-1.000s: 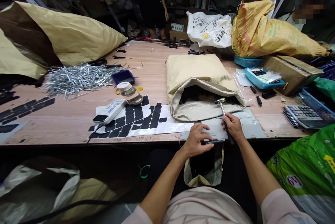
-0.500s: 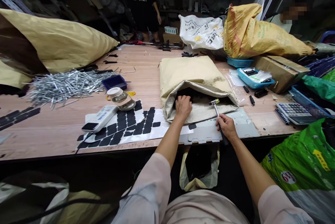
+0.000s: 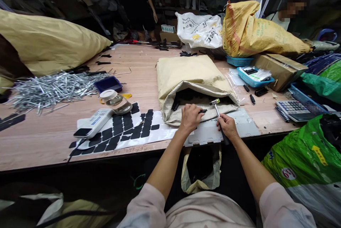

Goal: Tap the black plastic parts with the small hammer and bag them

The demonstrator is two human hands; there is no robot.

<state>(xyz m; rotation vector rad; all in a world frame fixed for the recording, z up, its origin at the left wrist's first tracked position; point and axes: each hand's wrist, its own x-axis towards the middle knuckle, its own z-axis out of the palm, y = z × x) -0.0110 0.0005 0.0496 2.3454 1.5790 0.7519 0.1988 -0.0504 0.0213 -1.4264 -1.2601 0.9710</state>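
Note:
My left hand point(image 3: 190, 118) is closed on a small black part point(image 3: 203, 111), whose end sticks out past the fingers; its exact kind does not show. It is just in front of the mouth of a beige woven sack point(image 3: 190, 68) lying on the bench. More black pieces point(image 3: 176, 105) show inside the sack. My right hand point(image 3: 226, 125) grips a small hammer point(image 3: 216, 107) by its dark handle, the head raised in front of the sack's opening. Beneath both hands lies a grey sheet point(image 3: 229, 126) at the bench edge.
On the left are a heap of metal rods point(image 3: 53, 91), a blue tray point(image 3: 108, 84), a jar point(image 3: 117, 101) and black stickers point(image 3: 128, 125). A calculator point(image 3: 295, 110) and blue baskets point(image 3: 255, 77) stand right. An open bag point(image 3: 186, 181) hangs below the edge. A person point(image 3: 133, 4) stands behind the bench.
My left hand has come out of the sack's mouth toward me and to the right, now with a black part in it. The hammer stays in my right hand. The view has shifted slightly.

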